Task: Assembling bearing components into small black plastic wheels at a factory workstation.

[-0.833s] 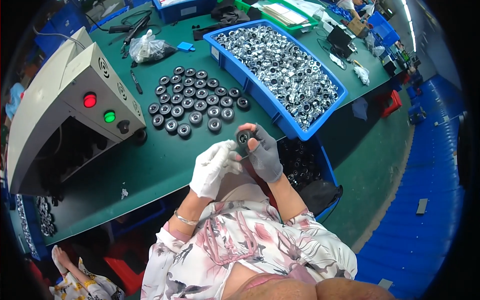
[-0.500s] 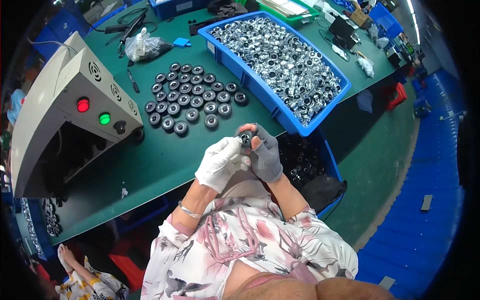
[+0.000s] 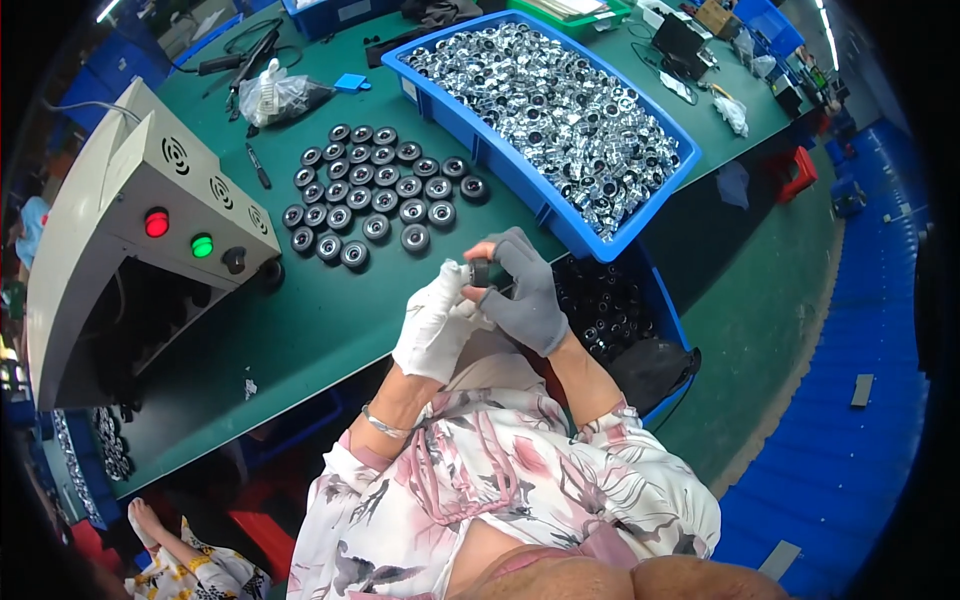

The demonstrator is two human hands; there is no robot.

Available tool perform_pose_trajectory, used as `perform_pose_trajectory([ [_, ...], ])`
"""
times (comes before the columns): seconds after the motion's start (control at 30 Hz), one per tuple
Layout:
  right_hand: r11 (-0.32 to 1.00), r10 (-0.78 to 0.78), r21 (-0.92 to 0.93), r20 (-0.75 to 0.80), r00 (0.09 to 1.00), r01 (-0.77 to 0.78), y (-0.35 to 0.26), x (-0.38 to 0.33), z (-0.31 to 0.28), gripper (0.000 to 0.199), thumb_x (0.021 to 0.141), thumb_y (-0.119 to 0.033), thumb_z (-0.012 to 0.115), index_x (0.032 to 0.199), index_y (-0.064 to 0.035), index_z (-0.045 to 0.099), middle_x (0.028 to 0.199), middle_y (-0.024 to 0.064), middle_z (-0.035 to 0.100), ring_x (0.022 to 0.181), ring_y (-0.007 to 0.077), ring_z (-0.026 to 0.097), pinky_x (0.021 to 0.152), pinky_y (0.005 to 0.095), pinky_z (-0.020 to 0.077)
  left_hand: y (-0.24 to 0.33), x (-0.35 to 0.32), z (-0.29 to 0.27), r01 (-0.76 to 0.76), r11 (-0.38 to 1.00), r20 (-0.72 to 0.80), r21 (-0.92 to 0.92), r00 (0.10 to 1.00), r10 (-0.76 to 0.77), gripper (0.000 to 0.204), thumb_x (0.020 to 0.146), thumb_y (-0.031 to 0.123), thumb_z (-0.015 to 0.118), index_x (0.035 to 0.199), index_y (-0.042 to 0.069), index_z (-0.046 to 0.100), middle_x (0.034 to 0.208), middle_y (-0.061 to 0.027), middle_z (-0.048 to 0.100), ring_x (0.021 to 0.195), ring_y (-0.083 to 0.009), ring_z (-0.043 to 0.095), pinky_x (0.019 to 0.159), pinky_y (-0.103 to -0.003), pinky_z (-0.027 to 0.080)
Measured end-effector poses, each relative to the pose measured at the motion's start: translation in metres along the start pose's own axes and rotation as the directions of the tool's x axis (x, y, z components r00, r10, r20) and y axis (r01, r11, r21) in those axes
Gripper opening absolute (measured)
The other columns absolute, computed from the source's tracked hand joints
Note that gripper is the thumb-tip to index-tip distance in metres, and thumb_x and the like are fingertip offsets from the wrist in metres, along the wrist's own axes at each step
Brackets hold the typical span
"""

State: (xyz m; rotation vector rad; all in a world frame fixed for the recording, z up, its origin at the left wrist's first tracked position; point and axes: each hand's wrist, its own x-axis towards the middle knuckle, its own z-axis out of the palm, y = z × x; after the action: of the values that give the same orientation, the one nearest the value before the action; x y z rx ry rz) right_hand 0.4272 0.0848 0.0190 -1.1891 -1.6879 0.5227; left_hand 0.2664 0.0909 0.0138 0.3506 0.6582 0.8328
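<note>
A small black wheel (image 3: 480,271) is held up between my two hands, just over the table's front edge. My right hand (image 3: 525,298), in a grey glove with bare fingertips, curls its thumb and fingers round the wheel. My left hand (image 3: 432,322), in a white glove, pinches at the wheel's left side; whether a small part sits under those fingertips is hidden. Beyond my hands, several similar black wheels (image 3: 376,227) with shiny hubs lie in a loose group on the green table (image 3: 330,320).
A blue bin (image 3: 560,215) of silver parts (image 3: 560,110) stands at the right. Below the table edge is another blue bin (image 3: 665,310) with dark parts. A beige machine (image 3: 130,190) with red and green lights stands left; a marker (image 3: 258,166) lies near it. Another person's arm (image 3: 160,530) shows lower left.
The wheel has turned from showing its hub to showing its side and has shifted slightly left. My right hand has rolled over it. The whole view has shifted a little.
</note>
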Motion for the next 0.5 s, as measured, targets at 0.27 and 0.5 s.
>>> perform_pose_trajectory([
  [0.27,0.978,-0.109,-0.178,-0.008,0.994,0.105,-0.013,0.012,0.001,0.033,0.064,-0.007,0.073,0.097,-0.0028,0.068,0.096,0.0111,0.064,0.089,0.0315,0.058,0.083,0.0382,0.0492,-0.011,0.015,-0.009,-0.099,0.994,0.058,-0.045,0.993,0.102,0.044,0.102,0.039,0.058,0.123,0.000,0.059,0.104,-0.0058,0.064,0.088,-0.0142,0.061,0.078,-0.027,0.050],
  [0.5,0.949,-0.187,-0.249,0.043,0.981,0.191,-0.008,0.012,-0.003,0.035,0.065,-0.013,0.071,0.099,-0.0078,0.067,0.094,0.0078,0.060,0.094,0.0312,0.056,0.087,0.0431,0.0451,-0.008,0.010,-0.001,-0.022,0.986,0.130,-0.163,0.991,0.044,0.041,0.105,0.037,0.052,0.126,0.003,0.057,0.108,-0.0074,0.062,0.093,-0.0158,0.061,0.086,-0.031,0.051],
])
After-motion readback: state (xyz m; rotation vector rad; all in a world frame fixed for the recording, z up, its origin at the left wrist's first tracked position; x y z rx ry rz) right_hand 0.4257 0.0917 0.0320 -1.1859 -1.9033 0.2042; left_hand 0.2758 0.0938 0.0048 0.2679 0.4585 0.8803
